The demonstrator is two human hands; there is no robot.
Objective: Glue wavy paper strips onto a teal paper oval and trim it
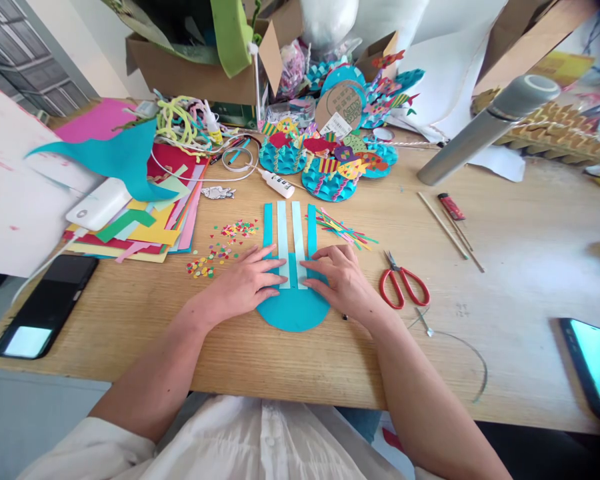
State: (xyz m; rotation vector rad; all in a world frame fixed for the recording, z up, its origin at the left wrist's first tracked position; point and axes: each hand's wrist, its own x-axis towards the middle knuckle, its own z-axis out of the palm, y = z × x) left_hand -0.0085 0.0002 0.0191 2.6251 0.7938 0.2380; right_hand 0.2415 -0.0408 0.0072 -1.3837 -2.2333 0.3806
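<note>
- The blue paper disc (294, 315) lies flat on the wooden table (230, 360) in front of you, between your two hands.
- Two pale strips (283, 233) run lengthwise away from you, side by side with a gap between them, their near ends over the disc.
- Outside them stand two blue strips (312, 230), one on each side; a shorter blue piece (293, 270) shows between the pale ones.
- Your left hand (243, 283) is open, its fingers spread and low, with fingertips on the left pale strip; you grip nothing with it.
- Your right hand (347, 281) is open too, fingers apart and bent, with tips at the right pale strip; you press or steady it rather than close around it.
- Beyond your left hand lie loose paper confetti (223, 250); beyond your right, a bundle of thin paper strips (347, 230).
- Red-handled scissors (404, 283) lie to the right of your right hand, blades pointing away from you.
- Past the strips, a white glue bottle (277, 184) lies on its side, near blue bases with paper fish (330, 170).
- Coloured paper sheets (150, 233) are piled at left, a black phone (47, 303) nearer you; a grey flask (485, 130) stands at right.
</note>
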